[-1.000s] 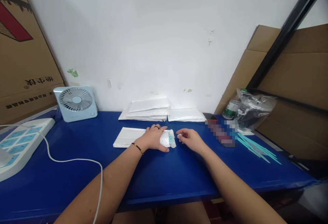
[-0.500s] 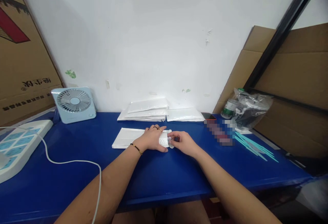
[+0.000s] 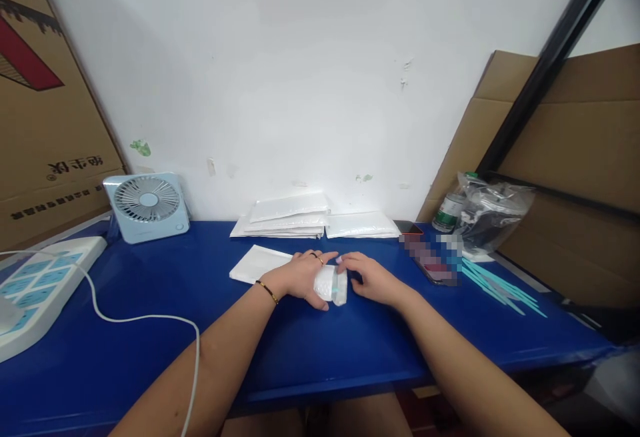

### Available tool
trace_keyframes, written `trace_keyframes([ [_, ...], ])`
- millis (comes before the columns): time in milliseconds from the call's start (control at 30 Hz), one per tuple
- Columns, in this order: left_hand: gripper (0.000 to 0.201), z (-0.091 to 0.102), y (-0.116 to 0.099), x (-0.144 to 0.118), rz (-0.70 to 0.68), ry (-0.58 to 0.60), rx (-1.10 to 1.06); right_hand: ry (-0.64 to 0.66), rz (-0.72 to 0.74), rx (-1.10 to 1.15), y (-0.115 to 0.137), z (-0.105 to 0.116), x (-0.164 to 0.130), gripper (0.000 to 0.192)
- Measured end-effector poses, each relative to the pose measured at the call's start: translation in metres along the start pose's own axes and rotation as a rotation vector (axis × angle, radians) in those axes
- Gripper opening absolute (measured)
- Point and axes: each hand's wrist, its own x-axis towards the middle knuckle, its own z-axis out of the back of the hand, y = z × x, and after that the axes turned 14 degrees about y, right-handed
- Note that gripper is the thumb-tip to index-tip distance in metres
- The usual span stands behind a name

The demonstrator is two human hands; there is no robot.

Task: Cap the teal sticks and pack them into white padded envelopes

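Observation:
A white bubble mailer [image 3: 257, 263] lies slightly slanted on the blue table, its flap [image 3: 340, 286] towards the right. A short teal bit shows on the flap. My left hand [image 3: 303, 277] rests on the mailer with fingers and thumb spread, covering its middle; it wears a ring and the wrist a dark beaded bracelet. My right hand [image 3: 373, 278] is at the flap's upper corner, its fingertips touching or very near the edge. Its thumb and forefinger look apart, with nothing visible between them.
More white bubble mailers [image 3: 287, 217] lie stacked against the wall. A phone [image 3: 431, 260], several teal strips [image 3: 500, 285], a bottle [image 3: 447, 213] and a clear plastic bag [image 3: 493, 213] are at right. A fan [image 3: 147, 207], power strip [image 3: 55, 270] and white cable [image 3: 145, 315] occupy the left.
The mailer has turned a little, its flap end coming nearer to me. My right fingers have loosened from the flap and moved to its upper corner; the left hand stays on the mailer.

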Motion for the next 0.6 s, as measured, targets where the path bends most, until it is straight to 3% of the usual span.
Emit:
trace_keyframes([
  [133,0.117,0.012,-0.015,-0.006,-0.135,0.087,-0.015,0.117,0.105,-0.122,0.023,0.007,-0.022,0.019],
  [233,0.124,0.018,-0.026,-0.027,-0.048,0.076,0.038,0.138,0.143,-0.225,0.049,0.002,-0.041,0.015],
  [300,0.119,0.013,-0.037,-0.05,-0.011,0.044,0.03,0.132,0.154,-0.272,0.065,-0.004,-0.051,0.016],
  [367,0.091,-0.002,-0.052,-0.074,-0.044,-0.011,-0.043,0.145,0.164,-0.252,0.077,-0.01,-0.056,0.016],
  [433,0.068,-0.025,-0.066,-0.091,0.053,-0.089,-0.157,0.16,0.158,-0.142,0.082,-0.015,-0.057,0.016],
  [533,0.025,-0.056,-0.079,-0.098,0.179,-0.252,-0.251,0.119,0.066,0.08,0.082,-0.02,-0.052,0.013],
  [600,0.013,-0.069,-0.078,-0.093,0.217,-0.344,-0.276,0.084,-0.019,0.164,0.08,-0.024,-0.047,0.013],
])
